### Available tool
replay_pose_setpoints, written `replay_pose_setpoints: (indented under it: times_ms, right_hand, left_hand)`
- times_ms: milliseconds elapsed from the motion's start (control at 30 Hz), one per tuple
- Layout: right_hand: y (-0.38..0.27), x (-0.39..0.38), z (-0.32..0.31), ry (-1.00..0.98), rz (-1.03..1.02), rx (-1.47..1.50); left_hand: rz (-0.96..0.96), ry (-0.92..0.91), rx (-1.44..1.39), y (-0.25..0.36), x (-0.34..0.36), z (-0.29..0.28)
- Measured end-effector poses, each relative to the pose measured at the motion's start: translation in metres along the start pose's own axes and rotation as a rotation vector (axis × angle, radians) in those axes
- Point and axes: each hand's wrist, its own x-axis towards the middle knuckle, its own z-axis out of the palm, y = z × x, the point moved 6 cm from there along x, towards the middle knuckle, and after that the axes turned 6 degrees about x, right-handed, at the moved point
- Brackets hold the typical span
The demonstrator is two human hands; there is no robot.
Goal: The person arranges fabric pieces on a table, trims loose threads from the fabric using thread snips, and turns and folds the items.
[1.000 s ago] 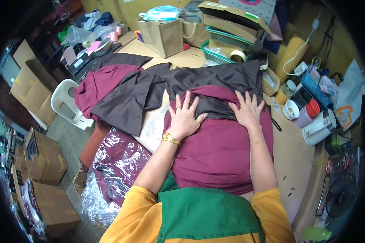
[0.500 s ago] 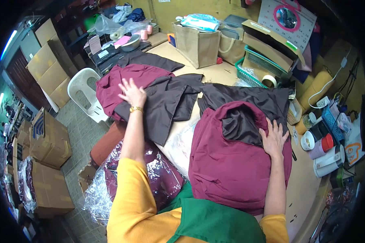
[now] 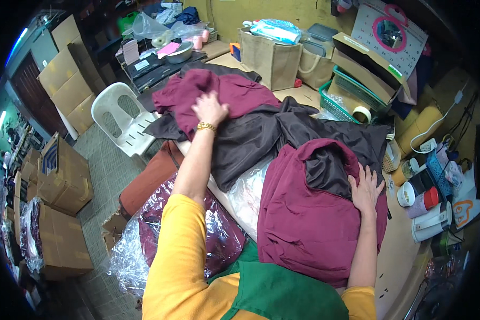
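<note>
While R hand [image 3: 365, 192] rests open (fingers spread) on maroon garment [image 3: 306, 224], L hand [image 3: 212, 110] touches maroon cloth [image 3: 245, 95], grip unclear.

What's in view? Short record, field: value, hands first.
left grip: on far maroon garment; whether it pinches cloth is unclear
right grip: open, palm down on near maroon garment
near garment: folded, dark lining showing at its opening
between garments: dark cloth
by left forearm: plastic-wrapped bundle
table, far side: tan bags, green basket
table, right side: white bowl, white jug
floor, left: white chair
</note>
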Motion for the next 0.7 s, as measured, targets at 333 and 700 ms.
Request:
replay_pose_setpoints:
  times_ms: [333,700]
  right_hand:
    - [0.003,-0.002,-0.004,-0.023,0.027,0.04]
    - [-0.056,0.02,-0.12,0.055,-0.284,1.187]
  left_hand:
    - [-0.579,0.046,-0.189,-0.109,0.009,0.012]
    - [0.347,0.242,-0.991,0.011,0.013,-0.109]
